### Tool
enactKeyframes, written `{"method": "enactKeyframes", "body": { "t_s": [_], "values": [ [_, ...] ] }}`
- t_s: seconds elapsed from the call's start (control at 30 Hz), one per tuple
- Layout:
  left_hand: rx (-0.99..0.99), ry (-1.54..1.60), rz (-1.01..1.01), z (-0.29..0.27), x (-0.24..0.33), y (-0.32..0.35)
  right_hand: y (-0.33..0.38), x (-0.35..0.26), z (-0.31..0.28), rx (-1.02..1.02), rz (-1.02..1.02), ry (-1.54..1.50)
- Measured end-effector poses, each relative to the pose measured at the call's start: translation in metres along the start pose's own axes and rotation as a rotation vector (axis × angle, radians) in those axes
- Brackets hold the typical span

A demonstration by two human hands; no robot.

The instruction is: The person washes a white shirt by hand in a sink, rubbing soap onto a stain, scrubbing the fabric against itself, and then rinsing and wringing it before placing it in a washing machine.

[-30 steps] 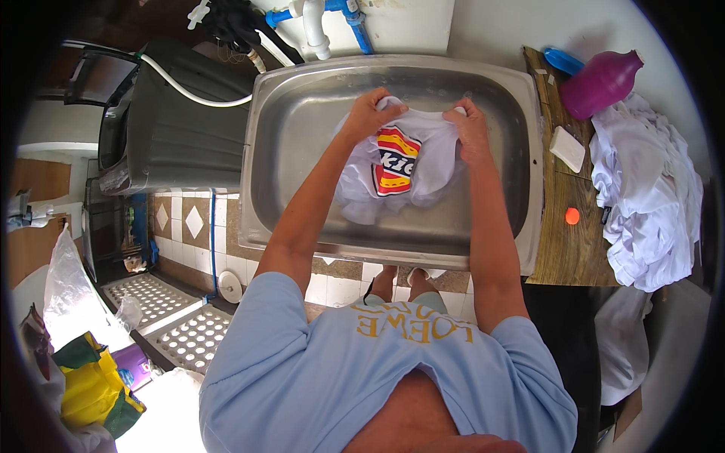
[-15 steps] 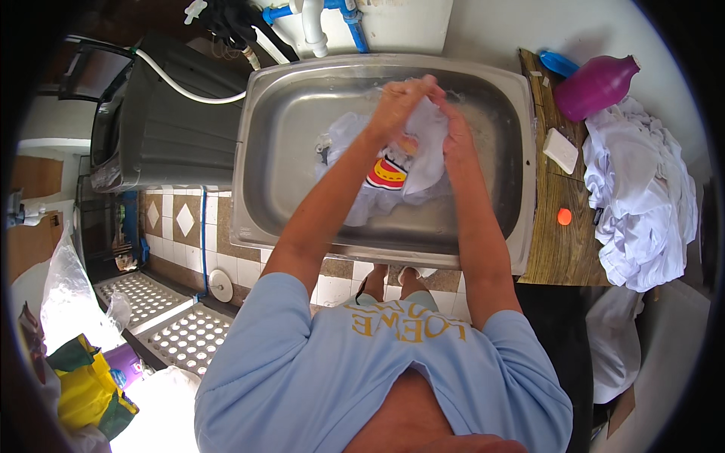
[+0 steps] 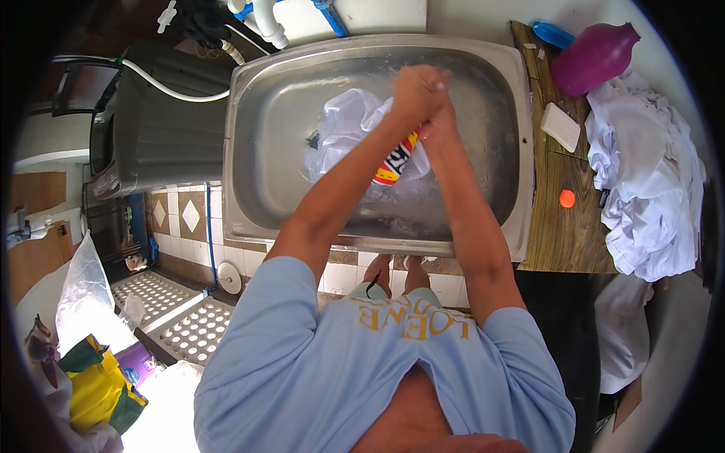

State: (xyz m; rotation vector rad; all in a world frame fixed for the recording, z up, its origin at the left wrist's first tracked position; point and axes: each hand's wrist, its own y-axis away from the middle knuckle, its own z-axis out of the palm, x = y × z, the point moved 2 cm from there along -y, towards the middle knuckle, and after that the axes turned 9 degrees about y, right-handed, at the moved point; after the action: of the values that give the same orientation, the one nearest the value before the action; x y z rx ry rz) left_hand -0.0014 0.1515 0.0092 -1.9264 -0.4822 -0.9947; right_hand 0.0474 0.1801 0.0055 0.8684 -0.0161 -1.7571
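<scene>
White garment (image 3: pixel 351 124) held in a metal sink (image 3: pixel 487 170)
Left hand (image 3: pixel 418 92) and right hand (image 3: pixel 440 121) clasp its bunched fabric together, probably for firm grip; the raised walls likely contain splashing.

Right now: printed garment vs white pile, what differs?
The garment is in the sink; the pile rests on the wooden counter. The garment shows a red, yellow and black print; the pile looks plain. The garment meets the right hand; no hand touches the pile. Both are white, crumpled cloth.
</scene>
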Motion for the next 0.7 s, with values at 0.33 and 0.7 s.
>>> {"method": "enactKeyframes", "body": {
  "t_s": [0.33, 0.7],
  "values": [
    [0.098, 0.032, -0.12, -0.025, 0.008, -0.012, -0.003, 0.016, 0.004, 0.034, 0.049, -0.039],
    [-0.008, -0.215, -0.168, -0.032, 0.012, -0.008, 0.007, 0.018, 0.009, -0.029, 0.101, -0.072]
  ]
}}
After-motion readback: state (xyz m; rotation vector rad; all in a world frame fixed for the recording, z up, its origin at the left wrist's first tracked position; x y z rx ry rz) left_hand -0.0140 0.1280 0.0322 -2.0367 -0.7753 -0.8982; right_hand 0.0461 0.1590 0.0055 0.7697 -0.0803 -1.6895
